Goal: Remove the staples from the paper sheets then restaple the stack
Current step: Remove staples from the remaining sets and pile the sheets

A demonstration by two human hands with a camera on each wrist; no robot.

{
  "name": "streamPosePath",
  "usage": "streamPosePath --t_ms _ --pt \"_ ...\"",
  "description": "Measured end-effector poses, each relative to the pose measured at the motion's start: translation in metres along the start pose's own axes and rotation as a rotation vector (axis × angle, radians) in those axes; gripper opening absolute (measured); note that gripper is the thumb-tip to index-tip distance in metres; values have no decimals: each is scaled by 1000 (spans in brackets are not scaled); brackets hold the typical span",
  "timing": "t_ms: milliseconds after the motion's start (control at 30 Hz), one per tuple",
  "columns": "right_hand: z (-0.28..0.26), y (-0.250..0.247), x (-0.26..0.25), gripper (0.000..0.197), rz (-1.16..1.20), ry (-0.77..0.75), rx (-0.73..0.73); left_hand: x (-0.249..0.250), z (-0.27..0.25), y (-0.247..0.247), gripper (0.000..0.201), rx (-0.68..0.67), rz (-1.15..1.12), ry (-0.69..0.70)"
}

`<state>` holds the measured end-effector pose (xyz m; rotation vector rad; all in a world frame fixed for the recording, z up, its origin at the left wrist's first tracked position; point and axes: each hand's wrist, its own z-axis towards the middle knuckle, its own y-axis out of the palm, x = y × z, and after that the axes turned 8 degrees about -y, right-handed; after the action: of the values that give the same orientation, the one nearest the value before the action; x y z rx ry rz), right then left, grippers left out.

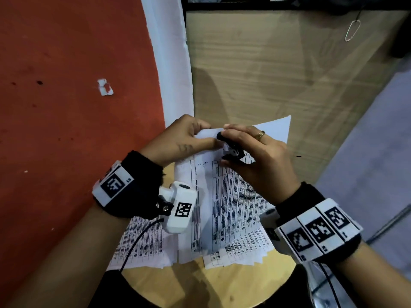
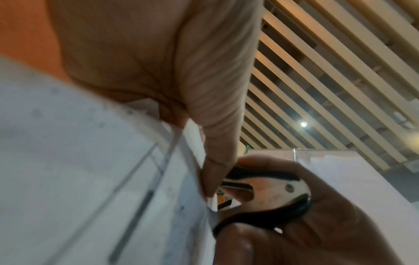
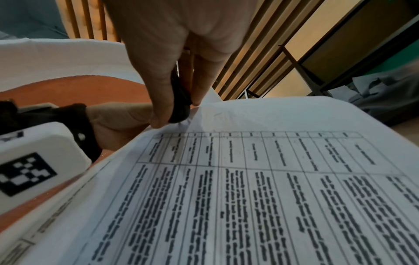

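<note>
Round wooden stool (image 1: 222,283) nearest the viewer, its seat half covered by the sheets (image 1: 233,210), printed tables face up, lower edges fanned out and uneven over the seat. Both wrists wear black bands with white marker blocks; white camera unit (image 1: 180,207) under the left wrist, black cable trailing toward the body. Sheets rise from the stool toward the hands, top corner lifted off the seat. Left hand (image 1: 178,141) pinches the upper-left corner of the sheets between thumb and fingers, thumb on top. Right hand (image 1: 260,156) pinches a black staple remover (image 1: 231,147) between thumb and fingers, ring on one finger. In the left wrist view the remover (image 2: 265,193) shows metal claws partly closed, tips right at the paper edge beside the left thumb (image 2: 217,111); whether a staple sits in the claws cannot be told, too blurred. Right wrist view: right hand (image 3: 172,59) fingers point down onto the remover (image 3: 180,105) at the corner of the sheets (image 3: 260,179), left hand (image 3: 118,120) just beside under the paper. One blank sheet corner sticks out past the hands. Beyond: orange floor (image 1: 66,85) with a small white scrap (image 1: 105,87) at left, wood-grain panel (image 1: 278,74) at right, a wire clip (image 1: 352,30) hanging near its top.
</note>
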<state>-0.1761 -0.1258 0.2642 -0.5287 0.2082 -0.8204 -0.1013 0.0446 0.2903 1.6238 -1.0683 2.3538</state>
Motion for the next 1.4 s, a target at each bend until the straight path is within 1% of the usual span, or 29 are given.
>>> streamPosePath --t_ms 67,100,167,200,267,333,467,533,600,1000,1033,1167,1400 --pt "1 0 0 38 -14 -21 -6 1 -1 0 37 -11 -45 -14" --pt "2 0 0 37 -24 -36 -7 1 -1 1 36 -11 -61 -23" --pt "2 1 1 34 -39 -63 -5 0 -1 1 43 -4 -76 -37" --pt "2 2 1 33 -46 -73 0 0 -1 1 42 1 -79 -45" --pt "2 3 2 31 -64 -90 8 1 -1 1 33 -3 -88 -56" --pt "3 4 3 31 -74 -102 7 2 -1 1 29 -7 -100 -59" --pt "4 4 5 31 -72 -112 -10 2 -1 0 32 -18 -123 -62" --pt "5 4 5 31 -76 -120 -24 2 -1 -1 42 -27 -122 -58" --pt "5 4 6 31 -82 -125 -31 1 0 -1 46 -28 -122 -53" --pt "9 6 6 26 -99 -149 -23 2 2 -3 47 -57 -118 -33" --pt "9 6 6 25 -100 -151 -27 2 1 -3 45 -63 -114 -33" --pt "11 4 6 21 -98 -132 -40 3 0 -5 27 -81 -118 -38" --pt "11 3 5 20 -117 -123 -47 3 0 -4 11 -127 -150 -85"
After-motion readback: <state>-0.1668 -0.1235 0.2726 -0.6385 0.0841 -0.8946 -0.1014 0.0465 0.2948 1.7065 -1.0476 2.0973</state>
